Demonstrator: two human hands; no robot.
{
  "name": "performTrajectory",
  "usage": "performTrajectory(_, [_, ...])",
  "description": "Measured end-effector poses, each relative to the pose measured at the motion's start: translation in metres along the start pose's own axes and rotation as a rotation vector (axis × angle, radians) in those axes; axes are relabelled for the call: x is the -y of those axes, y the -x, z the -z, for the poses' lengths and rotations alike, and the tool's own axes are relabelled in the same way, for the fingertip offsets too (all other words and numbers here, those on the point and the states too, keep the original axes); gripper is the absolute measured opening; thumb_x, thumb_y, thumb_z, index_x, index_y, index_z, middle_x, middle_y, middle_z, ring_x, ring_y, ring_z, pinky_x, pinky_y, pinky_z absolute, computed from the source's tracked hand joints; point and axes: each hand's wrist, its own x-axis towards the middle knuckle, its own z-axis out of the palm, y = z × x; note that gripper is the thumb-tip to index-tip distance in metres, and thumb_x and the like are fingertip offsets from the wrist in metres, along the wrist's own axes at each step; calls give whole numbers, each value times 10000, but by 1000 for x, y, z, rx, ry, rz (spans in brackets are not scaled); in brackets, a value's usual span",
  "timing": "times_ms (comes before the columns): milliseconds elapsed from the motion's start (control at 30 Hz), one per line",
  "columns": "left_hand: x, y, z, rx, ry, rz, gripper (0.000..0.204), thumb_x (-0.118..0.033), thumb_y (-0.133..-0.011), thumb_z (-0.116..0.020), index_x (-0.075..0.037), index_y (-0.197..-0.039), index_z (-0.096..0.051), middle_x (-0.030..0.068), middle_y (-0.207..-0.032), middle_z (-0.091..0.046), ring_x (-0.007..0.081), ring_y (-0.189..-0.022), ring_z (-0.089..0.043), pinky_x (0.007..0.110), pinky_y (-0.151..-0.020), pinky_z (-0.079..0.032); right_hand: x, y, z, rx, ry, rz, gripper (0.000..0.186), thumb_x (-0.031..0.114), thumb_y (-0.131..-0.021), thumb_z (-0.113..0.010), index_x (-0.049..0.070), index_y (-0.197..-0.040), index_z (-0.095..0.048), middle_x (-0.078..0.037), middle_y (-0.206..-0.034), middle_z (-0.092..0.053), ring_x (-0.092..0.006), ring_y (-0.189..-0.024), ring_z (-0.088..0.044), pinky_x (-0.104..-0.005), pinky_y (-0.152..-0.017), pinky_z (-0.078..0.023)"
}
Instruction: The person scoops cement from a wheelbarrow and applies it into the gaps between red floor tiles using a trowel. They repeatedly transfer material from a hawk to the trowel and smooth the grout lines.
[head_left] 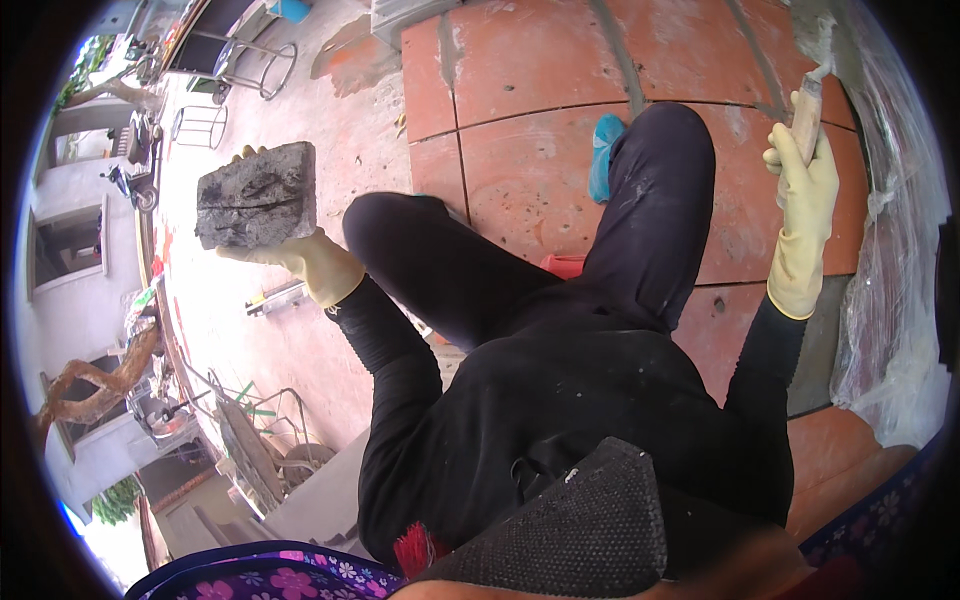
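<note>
My left hand (305, 260), in a pale yellow rubber glove, grips a squarish slab (255, 195) coated in dark grey, rough material with grooves across it, held out to the left. My right hand (800, 210), gloved alike, is raised on the right, closed on the pale handle of a trowel-like tool (807, 115), whose narrow tip is smeared whitish. Red square floor tiles (520, 60) with grey-smeared joints lie beneath and beyond my bent, dark-trousered legs (650, 200). A blue-covered foot (605, 155) shows by my right knee, and a red object (563, 264) lies partly hidden between my legs.
Crumpled clear plastic sheeting (890, 300) runs along the right. To the left are a pale paved yard (350, 150), metal-framed chairs (255, 70), a parked scooter (140, 185), a twisted branch (95, 385) and metal frames with clutter (290, 420). A pale block (410, 15) stands at the top.
</note>
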Motion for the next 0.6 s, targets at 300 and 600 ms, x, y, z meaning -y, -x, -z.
performTrajectory(300, [3,5,-18,-117,-346,-179,1017,-707,-765,-711,-48,-1498,-458,306,-1484,-465,497,-1389,-423,654,-1204,-298,-84,-52,-48,288,-71,-211,502,439,-988,-681,54,-1308,-650,27,-834,-597,-60,-672,-563,-234,-614,-446])
performTrajectory(600, [52,-17,-9,-116,-423,7,1028,-650,-848,-702,-43,-1586,-322,348,-1596,-300,522,-1496,-270,610,-1271,-182,-297,-68,-111,655,-93,-107,449,388,-1108,-465,64,-1402,-564,-54,-1328,-597,-151,-1201,-562,-320,-1049,-425])
